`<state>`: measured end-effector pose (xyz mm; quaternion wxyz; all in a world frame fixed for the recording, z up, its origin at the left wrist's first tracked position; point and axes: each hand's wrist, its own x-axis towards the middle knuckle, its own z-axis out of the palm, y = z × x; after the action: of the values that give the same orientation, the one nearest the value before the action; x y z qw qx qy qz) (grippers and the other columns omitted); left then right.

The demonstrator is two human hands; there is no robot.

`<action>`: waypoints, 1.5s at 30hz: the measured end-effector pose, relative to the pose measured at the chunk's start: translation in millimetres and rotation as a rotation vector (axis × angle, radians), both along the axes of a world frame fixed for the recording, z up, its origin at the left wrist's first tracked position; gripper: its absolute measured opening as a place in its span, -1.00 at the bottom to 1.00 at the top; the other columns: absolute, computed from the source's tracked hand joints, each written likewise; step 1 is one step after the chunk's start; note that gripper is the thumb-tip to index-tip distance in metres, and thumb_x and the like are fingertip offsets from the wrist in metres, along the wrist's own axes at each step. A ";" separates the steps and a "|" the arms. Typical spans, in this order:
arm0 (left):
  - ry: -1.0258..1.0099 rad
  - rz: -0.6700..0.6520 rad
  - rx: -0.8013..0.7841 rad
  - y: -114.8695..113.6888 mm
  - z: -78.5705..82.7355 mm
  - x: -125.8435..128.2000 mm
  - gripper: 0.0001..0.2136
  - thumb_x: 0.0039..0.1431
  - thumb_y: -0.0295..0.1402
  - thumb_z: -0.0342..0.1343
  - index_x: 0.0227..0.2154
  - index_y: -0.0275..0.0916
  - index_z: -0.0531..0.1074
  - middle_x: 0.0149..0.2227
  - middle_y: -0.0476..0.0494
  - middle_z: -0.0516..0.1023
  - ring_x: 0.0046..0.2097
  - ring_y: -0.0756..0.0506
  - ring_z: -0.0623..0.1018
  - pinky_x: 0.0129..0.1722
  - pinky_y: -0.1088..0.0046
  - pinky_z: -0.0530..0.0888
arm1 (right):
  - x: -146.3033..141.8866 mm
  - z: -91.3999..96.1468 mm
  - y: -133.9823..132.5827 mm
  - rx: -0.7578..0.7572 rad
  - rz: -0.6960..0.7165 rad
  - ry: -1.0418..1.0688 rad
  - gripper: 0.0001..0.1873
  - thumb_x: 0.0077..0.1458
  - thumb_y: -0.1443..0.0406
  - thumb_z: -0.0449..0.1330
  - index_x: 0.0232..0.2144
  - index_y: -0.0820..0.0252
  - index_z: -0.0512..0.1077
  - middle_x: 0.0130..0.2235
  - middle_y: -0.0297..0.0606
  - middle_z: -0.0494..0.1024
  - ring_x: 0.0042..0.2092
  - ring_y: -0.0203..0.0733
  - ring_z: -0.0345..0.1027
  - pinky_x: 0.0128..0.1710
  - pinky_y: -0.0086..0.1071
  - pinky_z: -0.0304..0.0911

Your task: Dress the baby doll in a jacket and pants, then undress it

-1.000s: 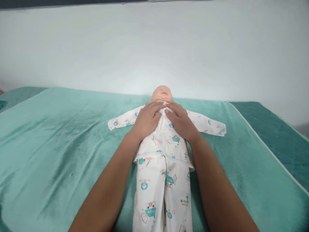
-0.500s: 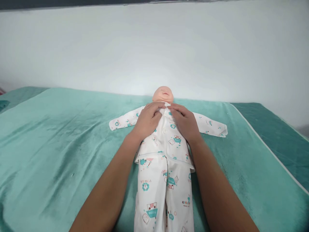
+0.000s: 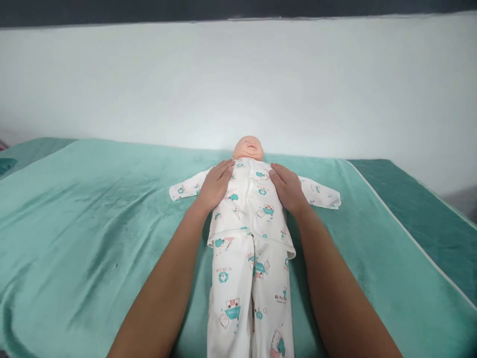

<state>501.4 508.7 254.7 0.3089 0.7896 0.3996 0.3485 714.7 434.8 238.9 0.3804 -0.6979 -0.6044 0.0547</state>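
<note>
A baby doll [image 3: 248, 147] lies on its back on a teal blanket [image 3: 93, 223], dressed in a white printed shirt [image 3: 250, 204] and matching trousers [image 3: 244, 298]. The sleeves are spread out to both sides. My left hand [image 3: 214, 185] lies flat on the doll's chest near its shoulder, fingers stretched out. My right hand [image 3: 287, 188] rests flat on the other side of the chest, fingers together and extended. Neither hand holds anything. The middle of the shirt front shows between them.
The blanket covers a bed that runs up to a pale wall [image 3: 238, 84]. A darker green cover [image 3: 417, 209] with a white edge shows at the right. A darker patch of cloth [image 3: 5, 164] lies at the far left.
Both hands have moved apart from the collar at the middle of the chest out to the sides of the shirt, and now lie flatter.
</note>
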 end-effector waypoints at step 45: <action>-0.735 0.717 -0.151 33.6 -53.8 -124.8 -0.82 -0.10 -0.39 0.20 -0.35 -0.26 0.51 -0.43 -0.01 0.47 -0.49 0.06 0.31 -0.45 0.49 0.27 | 94.8 -21.1 -89.4 -0.031 -0.527 0.145 -0.42 -0.02 0.26 0.13 0.10 0.17 0.46 -0.03 -0.09 0.56 -0.18 -0.06 0.39 -0.02 -0.12 0.29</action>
<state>376.6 542.3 200.9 0.3461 0.4039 0.5341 0.6571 809.5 345.3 217.8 0.4132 -0.8309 -0.3724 0.0127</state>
